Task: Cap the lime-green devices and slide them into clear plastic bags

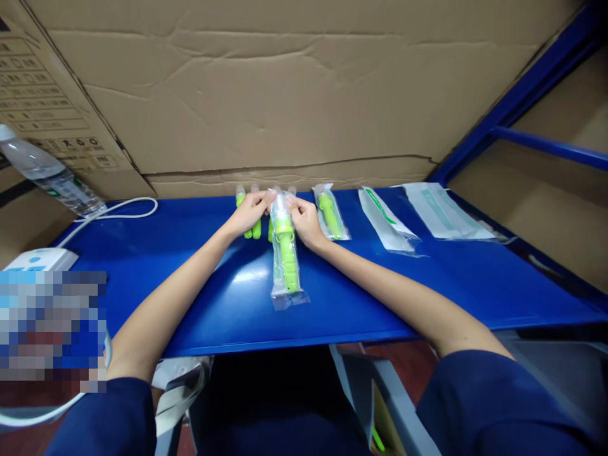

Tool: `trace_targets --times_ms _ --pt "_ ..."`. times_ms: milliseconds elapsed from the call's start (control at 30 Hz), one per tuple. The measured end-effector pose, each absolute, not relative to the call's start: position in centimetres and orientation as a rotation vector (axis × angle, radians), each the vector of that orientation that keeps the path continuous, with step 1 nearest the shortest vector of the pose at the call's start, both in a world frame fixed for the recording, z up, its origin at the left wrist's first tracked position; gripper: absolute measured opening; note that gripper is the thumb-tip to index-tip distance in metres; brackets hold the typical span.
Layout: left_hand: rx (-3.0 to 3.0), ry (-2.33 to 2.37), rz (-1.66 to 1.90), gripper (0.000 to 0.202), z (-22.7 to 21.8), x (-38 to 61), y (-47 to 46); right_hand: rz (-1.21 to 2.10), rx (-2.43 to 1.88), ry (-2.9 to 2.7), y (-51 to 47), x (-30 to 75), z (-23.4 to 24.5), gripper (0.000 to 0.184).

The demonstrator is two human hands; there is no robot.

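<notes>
My left hand (249, 212) and my right hand (304, 221) both pinch the far end of a clear plastic bag (285, 253) that holds a green tool. The bag lies lengthwise on the blue table (427, 285), pointing toward me. Loose green tools (251, 229) lie under and behind my left hand. Just right of my right hand lies another bagged green tool (330, 214).
A stack of flat bags (387, 221) and a wider pack (444, 212) lie at the right. A water bottle (47, 174), a white cable (118, 212) and a white device (40, 258) are at the left. Cardboard (285, 95) walls the back.
</notes>
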State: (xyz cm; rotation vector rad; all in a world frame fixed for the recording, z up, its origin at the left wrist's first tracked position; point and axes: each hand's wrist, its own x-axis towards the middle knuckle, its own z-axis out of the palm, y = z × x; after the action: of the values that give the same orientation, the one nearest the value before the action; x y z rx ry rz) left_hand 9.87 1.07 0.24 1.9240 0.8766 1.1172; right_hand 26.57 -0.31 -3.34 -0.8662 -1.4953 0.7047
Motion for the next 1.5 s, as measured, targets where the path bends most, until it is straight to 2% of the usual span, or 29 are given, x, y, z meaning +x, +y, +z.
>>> trace_targets --times_ms 467,900,1500 --pt "1.757 0.989 1.127 0.067 -0.5 10.2 0.2 0.757 -0.881 -1.475 -1.0 26.8 -3.0 0.069" --pt "1.716 0.836 1.172 0.052 -0.8 10.6 0.2 0.962 -0.847 -1.473 -1.3 27.0 -2.5 0.071" --pt "2.043 0.921 1.32 0.048 -0.3 11.0 -0.3 0.657 -0.885 -1.531 -0.7 27.4 -3.0 0.069"
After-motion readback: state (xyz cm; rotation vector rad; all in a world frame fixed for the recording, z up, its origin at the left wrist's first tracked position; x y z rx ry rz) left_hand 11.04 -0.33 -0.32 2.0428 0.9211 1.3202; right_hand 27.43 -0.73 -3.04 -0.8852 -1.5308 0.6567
